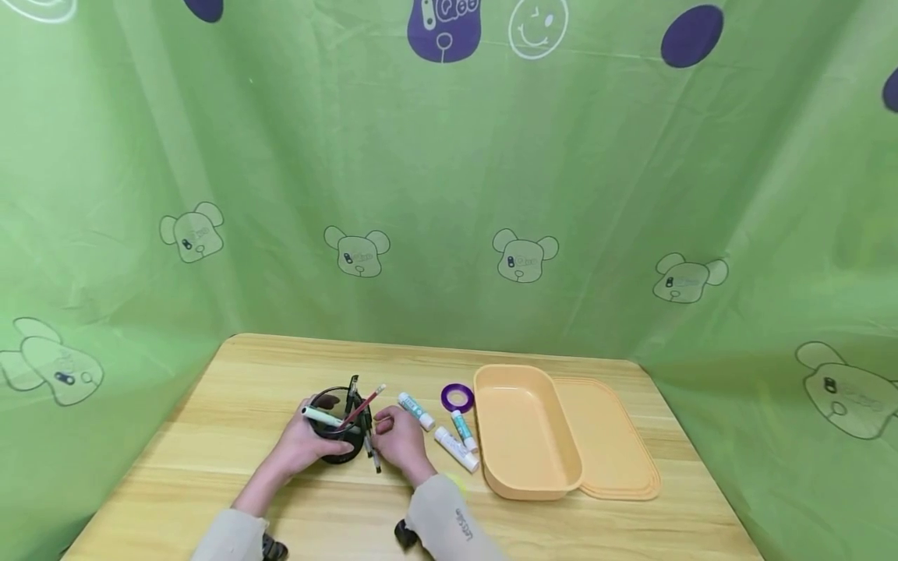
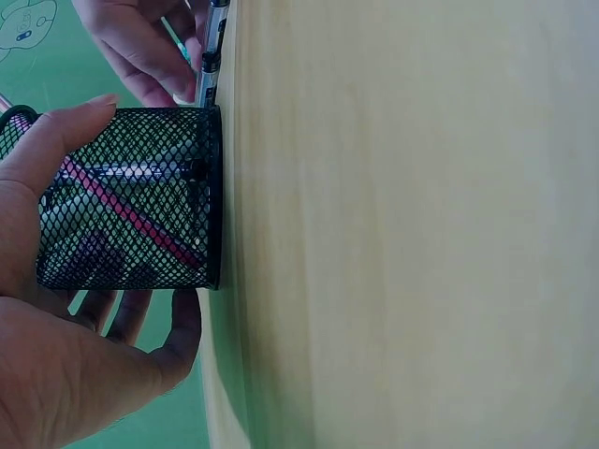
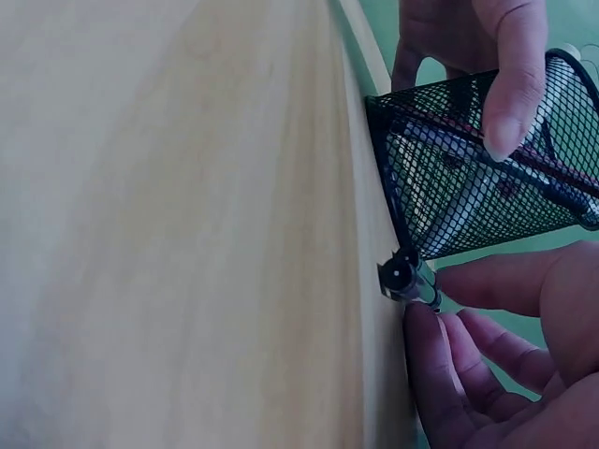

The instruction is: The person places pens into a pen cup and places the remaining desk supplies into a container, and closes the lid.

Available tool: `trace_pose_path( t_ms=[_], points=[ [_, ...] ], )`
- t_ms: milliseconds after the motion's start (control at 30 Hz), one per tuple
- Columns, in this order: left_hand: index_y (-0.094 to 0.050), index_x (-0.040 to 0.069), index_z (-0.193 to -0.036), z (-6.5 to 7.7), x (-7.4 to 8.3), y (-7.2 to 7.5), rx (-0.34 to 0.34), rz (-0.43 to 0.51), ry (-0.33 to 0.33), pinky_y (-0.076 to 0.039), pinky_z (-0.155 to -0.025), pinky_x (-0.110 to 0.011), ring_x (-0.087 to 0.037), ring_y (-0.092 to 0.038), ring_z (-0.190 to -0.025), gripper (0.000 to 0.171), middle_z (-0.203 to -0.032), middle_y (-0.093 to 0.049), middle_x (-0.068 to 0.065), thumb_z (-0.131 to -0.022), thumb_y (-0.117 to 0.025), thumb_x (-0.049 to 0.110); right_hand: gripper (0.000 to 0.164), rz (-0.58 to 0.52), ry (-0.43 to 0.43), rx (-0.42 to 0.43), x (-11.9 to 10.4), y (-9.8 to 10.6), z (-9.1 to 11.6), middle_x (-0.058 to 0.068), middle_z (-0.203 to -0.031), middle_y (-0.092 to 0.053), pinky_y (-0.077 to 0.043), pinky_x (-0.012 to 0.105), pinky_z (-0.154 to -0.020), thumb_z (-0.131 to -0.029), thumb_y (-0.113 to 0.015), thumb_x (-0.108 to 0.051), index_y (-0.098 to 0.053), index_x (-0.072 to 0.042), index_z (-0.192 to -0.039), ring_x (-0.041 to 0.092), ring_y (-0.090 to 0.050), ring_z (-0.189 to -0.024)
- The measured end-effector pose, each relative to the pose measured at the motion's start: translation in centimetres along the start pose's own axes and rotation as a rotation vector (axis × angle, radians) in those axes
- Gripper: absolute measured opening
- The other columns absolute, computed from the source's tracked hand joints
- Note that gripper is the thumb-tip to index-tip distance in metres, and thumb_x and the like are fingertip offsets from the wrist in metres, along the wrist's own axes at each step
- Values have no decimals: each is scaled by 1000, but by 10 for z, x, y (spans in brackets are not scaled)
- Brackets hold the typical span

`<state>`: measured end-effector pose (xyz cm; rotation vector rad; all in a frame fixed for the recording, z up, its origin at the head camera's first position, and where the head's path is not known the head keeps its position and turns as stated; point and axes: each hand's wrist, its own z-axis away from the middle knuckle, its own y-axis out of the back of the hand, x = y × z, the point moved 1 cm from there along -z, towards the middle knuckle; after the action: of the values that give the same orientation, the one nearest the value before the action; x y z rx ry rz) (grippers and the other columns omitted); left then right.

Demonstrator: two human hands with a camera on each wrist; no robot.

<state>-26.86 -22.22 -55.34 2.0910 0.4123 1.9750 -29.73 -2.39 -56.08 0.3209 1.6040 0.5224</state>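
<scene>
My left hand grips a round black mesh pen holder that stands upright on the table. Inside it lean a red pencil, a pale green marker and some pens, seen through the mesh. Close against the holder's right side, my right hand pinches a clear pen with black parts between thumb and fingers, low at the tabletop. In the left wrist view, pens lie on the table beside the holder's base, partly covered by the right hand's fingers.
To the right of my right hand lie several glue sticks and a roll of purple tape. Beyond them sits an orange plastic box, its flat lid lying beside it. A green curtain hangs behind the table.
</scene>
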Motion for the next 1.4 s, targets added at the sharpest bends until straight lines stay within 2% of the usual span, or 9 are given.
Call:
trace_pose_path(
  t_ms=[267,500,633,733,833,933,1133,1233,1400],
  points=[
    [-50,5,-144,1,1,0,1,-5,0,-44,-113,-49,-35,-57,-127,97,-143,-51,-22,-61,-99,11,41,136,-8,29,-5,0,4,-1,-84,-70,-55,30,-71,-71,-83,1,-73,-6,-110,8,-58,-72],
    [-50,5,-145,2,1,-1,-4,-1,-2,-43,-115,-52,-35,-57,-127,97,-144,-51,-22,-61,-99,10,43,353,-41,44,-9,3,3,-4,-80,-68,-56,38,-72,-70,-91,-18,-73,-8,-108,14,-62,-73],
    [-50,6,-145,2,1,0,-6,-3,-6,-41,-117,-55,-36,-56,-128,98,-143,-50,-21,-61,-99,12,41,404,-41,28,-11,6,2,0,-81,-67,-56,42,-75,-68,-94,-22,-70,-6,-98,20,-62,-76],
    [-50,6,-146,2,0,1,-4,-8,-8,-41,-117,-56,-36,-55,-128,99,-143,-51,-20,-60,-99,12,35,406,-42,10,-11,9,1,-3,-73,-60,-50,34,-65,-67,-95,-22,-64,-11,-79,16,-55,-68],
    [-51,6,-145,1,0,2,-2,-9,-4,-42,-115,-55,-36,-56,-127,98,-143,-51,-20,-60,-99,12,44,370,-65,-20,-8,13,0,-9,-55,-44,-37,25,-48,-68,-94,-20,-50,-16,-60,11,-43,-51],
    [-50,7,-145,2,0,1,-6,-3,4,-43,-115,-56,-36,-57,-127,98,-144,-52,-21,-61,-99,12,52,315,-86,-37,-5,17,-1,-10,-47,-37,-30,20,-40,-70,-92,-15,-43,-19,-53,8,-39,-41],
    [-49,7,-147,3,1,1,-14,0,13,-40,-116,-60,-39,-55,-129,99,-146,-49,-23,-61,-99,11,23,85,-100,-85,-5,28,-1,0,-68,-63,-56,23,-47,-76,-85,-2,-63,-6,-85,12,-61,-50],
    [-49,7,-147,3,1,1,-17,6,12,-41,-116,-60,-39,-55,-129,99,-146,-49,-23,-61,-99,11,25,-73,-90,-99,-10,36,-1,4,-74,-66,-61,27,-52,-79,-79,3,-65,1,-100,13,-64,-53],
    [-50,6,-145,3,1,1,-16,27,2,-39,-117,-61,-40,-55,-129,99,-146,-51,-24,-60,-99,10,34,-262,-24,-61,-17,49,-5,5,-84,-64,-64,30,-60,-79,-74,8,-63,2,-110,13,-64,-61]
  ],
)
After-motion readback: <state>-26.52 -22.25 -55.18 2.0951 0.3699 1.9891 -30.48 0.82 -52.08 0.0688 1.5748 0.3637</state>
